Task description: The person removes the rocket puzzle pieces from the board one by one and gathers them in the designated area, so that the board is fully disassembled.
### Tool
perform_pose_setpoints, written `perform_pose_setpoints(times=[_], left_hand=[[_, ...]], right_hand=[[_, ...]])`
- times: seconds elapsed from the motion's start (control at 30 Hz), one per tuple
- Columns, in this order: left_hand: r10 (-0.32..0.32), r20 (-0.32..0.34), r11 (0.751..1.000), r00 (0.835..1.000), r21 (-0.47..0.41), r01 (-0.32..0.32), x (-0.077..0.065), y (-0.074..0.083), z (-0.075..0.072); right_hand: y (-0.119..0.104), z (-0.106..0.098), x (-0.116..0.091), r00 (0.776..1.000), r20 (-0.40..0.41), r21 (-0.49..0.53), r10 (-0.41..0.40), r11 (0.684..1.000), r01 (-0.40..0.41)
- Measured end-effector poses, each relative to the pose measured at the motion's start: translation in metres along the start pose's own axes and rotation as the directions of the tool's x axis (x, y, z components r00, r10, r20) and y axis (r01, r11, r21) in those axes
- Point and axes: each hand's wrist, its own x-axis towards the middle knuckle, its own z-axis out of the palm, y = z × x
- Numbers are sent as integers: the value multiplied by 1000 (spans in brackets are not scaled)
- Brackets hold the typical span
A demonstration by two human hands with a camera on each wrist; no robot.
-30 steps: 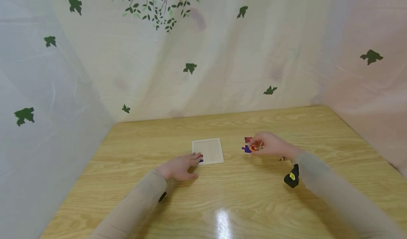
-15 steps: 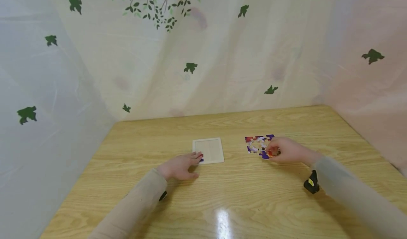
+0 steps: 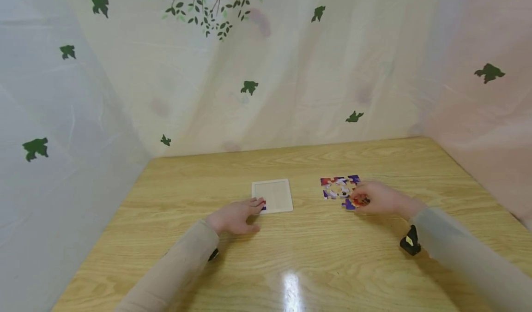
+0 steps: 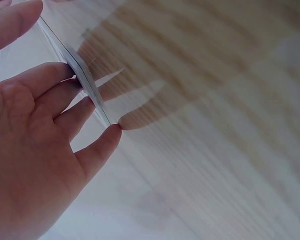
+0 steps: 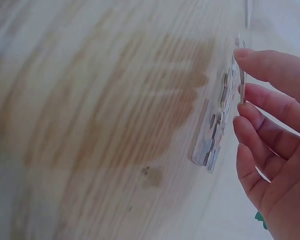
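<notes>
A square pale wooden puzzle tray (image 3: 276, 193) lies mid-table in the head view, a small red and purple puzzle piece (image 3: 263, 206) in its near left corner. My left hand (image 3: 236, 216) rests there with fairly straight fingers on the tray's left edge; the left wrist view shows its fingertips along the tray's side (image 4: 80, 65). To the right, my right hand (image 3: 380, 196) pinches a purple and orange jigsaw piece (image 3: 349, 204) between thumb and fingers. In the right wrist view that thin piece (image 5: 242, 92) stands on edge beside several flat jigsaw pieces (image 5: 210, 142).
The loose jigsaw pieces (image 3: 332, 192) lie close together right of the tray. A wood-grain table (image 3: 266, 256) reaches back to a pale cloth (image 3: 291, 95) printed with green leaves, which also hangs at both sides.
My right hand has moved right with the pinched jigsaw piece, from the left side of the loose pieces to their near right corner, uncovering them. My left hand has stayed on the tray.
</notes>
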Motion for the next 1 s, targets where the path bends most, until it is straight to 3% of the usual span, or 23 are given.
perform_pose_setpoints(times=[0.53, 0.77, 1.0], left_hand=[[-8, 5, 1000, 1000, -18, 8, -1, 1, 1], [-4, 3, 1000, 1000, -8, 4, -1, 1, 0], [-22, 3, 1000, 1000, -6, 22, 0, 1, 0]], right_hand=[[-9, 1, 3, 999, 40, -45, -4, 999, 6], [-11, 1, 3, 996, 71, -8, 58, 998, -57], [-9, 2, 3, 996, 69, 0, 53, 999, -53]])
